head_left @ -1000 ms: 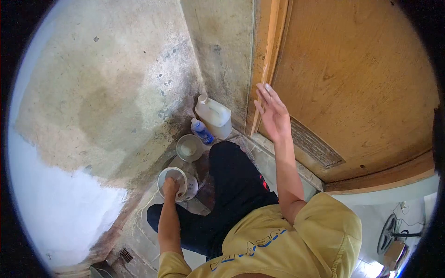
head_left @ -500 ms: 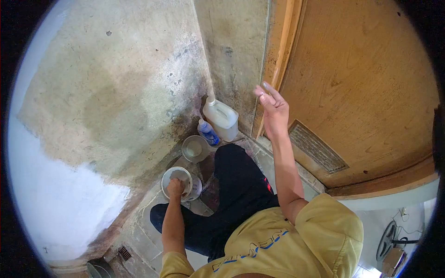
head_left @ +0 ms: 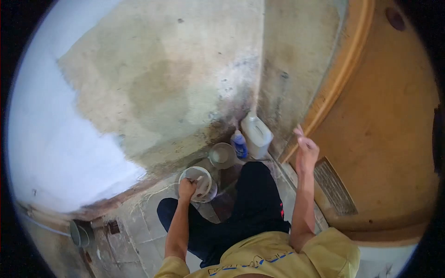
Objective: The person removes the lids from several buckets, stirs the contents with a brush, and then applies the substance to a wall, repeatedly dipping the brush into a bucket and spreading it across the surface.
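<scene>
My left hand point(head_left: 187, 189) is closed at the near-left side of a white bucket point(head_left: 214, 191). A small pale piece shows beside its fingers, over the bucket's opening; I cannot make out what it is. Greyish-white material lies inside the bucket. My right hand point(head_left: 307, 150) is raised in front of the wooden door's edge, fingers partly bent and apart, with nothing visible in it. Beyond the bucket stand a shallow round bowl point(head_left: 222, 156), a blue-labelled bottle point(head_left: 239, 146) and a whitish plastic jug point(head_left: 257, 136) in the corner.
The stained wall point(head_left: 153, 88) has a white-coated area point(head_left: 83, 162) at left. A wooden door point(head_left: 389, 116) with a vent grille point(head_left: 336, 187) stands at right. A grey bucket-like container point(head_left: 82, 233) is at lower left, near a floor drain point(head_left: 114, 227). My knees flank the white bucket.
My view has turned, so the scene sits further right and lower. My left hand has come from inside the bucket to its rim. My right hand is still raised, its fingers more bent.
</scene>
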Action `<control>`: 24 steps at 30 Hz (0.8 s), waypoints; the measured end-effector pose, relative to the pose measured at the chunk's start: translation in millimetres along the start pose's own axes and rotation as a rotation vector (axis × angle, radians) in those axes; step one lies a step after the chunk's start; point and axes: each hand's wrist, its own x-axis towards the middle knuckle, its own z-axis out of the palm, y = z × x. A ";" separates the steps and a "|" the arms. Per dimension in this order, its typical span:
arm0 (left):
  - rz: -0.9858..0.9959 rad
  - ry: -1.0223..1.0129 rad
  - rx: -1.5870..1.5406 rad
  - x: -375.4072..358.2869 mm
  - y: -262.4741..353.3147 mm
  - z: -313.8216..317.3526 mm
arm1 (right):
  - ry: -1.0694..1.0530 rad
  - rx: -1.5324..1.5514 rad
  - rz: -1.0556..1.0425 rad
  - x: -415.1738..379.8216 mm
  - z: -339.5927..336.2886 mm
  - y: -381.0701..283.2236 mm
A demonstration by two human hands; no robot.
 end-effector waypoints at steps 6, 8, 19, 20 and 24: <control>-0.192 0.153 -0.640 -14.8 -24.1 -30.1 | -0.152 0.023 -0.013 5.5 -6.4 43.7; -0.246 0.277 -0.761 -28.5 -7.8 -64.1 | -0.155 0.068 -0.023 6.2 2.6 42.4; 0.205 0.783 -1.642 -22.7 106.7 -303.0 | -0.191 -0.228 -0.043 18.8 16.2 29.7; 0.304 0.838 -1.596 -18.6 125.8 -323.6 | -0.200 -0.217 -0.053 22.1 16.7 23.5; 0.592 1.114 -1.365 4.6 200.0 -397.1 | -0.148 -0.532 -0.414 39.7 27.3 -36.9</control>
